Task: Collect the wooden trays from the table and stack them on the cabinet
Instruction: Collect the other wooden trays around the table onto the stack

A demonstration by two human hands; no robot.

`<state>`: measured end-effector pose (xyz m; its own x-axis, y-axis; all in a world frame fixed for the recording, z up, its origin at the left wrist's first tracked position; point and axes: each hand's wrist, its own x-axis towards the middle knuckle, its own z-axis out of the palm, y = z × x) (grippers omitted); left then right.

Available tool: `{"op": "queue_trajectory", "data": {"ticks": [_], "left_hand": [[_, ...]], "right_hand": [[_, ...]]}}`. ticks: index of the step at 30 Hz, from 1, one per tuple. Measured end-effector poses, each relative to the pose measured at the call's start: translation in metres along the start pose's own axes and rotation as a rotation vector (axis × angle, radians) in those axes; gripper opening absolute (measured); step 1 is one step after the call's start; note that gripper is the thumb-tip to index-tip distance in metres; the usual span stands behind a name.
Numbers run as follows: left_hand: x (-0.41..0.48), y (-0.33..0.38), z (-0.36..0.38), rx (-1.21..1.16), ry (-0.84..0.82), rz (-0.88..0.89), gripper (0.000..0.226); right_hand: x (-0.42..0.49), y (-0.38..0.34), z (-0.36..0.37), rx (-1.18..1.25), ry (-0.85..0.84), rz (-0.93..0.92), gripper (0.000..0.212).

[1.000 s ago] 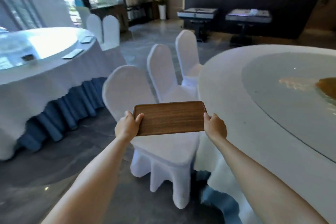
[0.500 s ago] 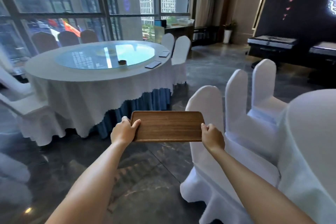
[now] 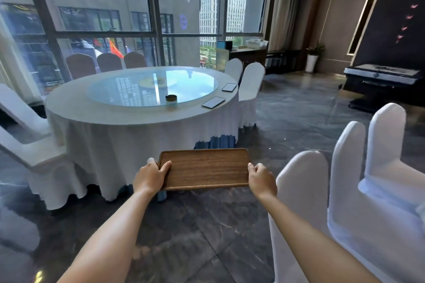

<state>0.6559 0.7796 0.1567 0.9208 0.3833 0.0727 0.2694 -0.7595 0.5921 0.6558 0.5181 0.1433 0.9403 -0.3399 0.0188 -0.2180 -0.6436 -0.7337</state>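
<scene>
I carry a flat rectangular wooden tray [image 3: 204, 169] level in front of me above the dark floor. My left hand [image 3: 150, 177] grips its left short edge with the thumb on top. My right hand [image 3: 261, 178] grips its right short edge. Ahead stands a round table [image 3: 110, 117] under a white cloth with a glass turntable. Two more flat trays [image 3: 213, 102] [image 3: 229, 87] lie on its right rim, glaring in the light. A dark wooden cabinet [image 3: 248, 54] stands by the window at the back.
White-covered chairs [image 3: 358, 190] crowd my right side, more stand left of the table [image 3: 27, 145] and at its far right [image 3: 249, 89]. A small dark bowl [image 3: 171, 98] sits on the turntable. A black console [image 3: 381, 80] is at the right wall. Dark marble floor lies between.
My view has swung left, away from the near table toward the window-side table, which now looks closer and more central. Both hands keep the same hold on the tray.
</scene>
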Motion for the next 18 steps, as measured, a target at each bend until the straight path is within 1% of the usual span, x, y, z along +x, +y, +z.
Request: {"op": "queue_trajectory", "data": {"ticks": [4,7,11,15,18], "left_hand": [[0.082,0.037,0.02,0.005,0.004,0.042,0.049],[0.137,0.059,0.04,0.025,-0.013,0.058,0.049],[0.213,0.075,0.077,0.003,-0.047,0.057,0.04],[0.296,0.086,0.117,0.004,-0.081,0.061,0.047],[0.369,0.095,0.144,0.007,-0.107,0.061,0.05]], "right_hand": [[0.085,-0.022,0.012,0.041,0.029,-0.004,0.037],[0.141,-0.03,0.024,0.04,0.055,0.013,0.042],[0.214,-0.04,0.045,0.019,0.061,0.046,0.032],[0.295,-0.055,0.078,0.011,0.068,0.074,0.034],[0.361,-0.069,0.11,0.003,0.073,0.072,0.03]]}}
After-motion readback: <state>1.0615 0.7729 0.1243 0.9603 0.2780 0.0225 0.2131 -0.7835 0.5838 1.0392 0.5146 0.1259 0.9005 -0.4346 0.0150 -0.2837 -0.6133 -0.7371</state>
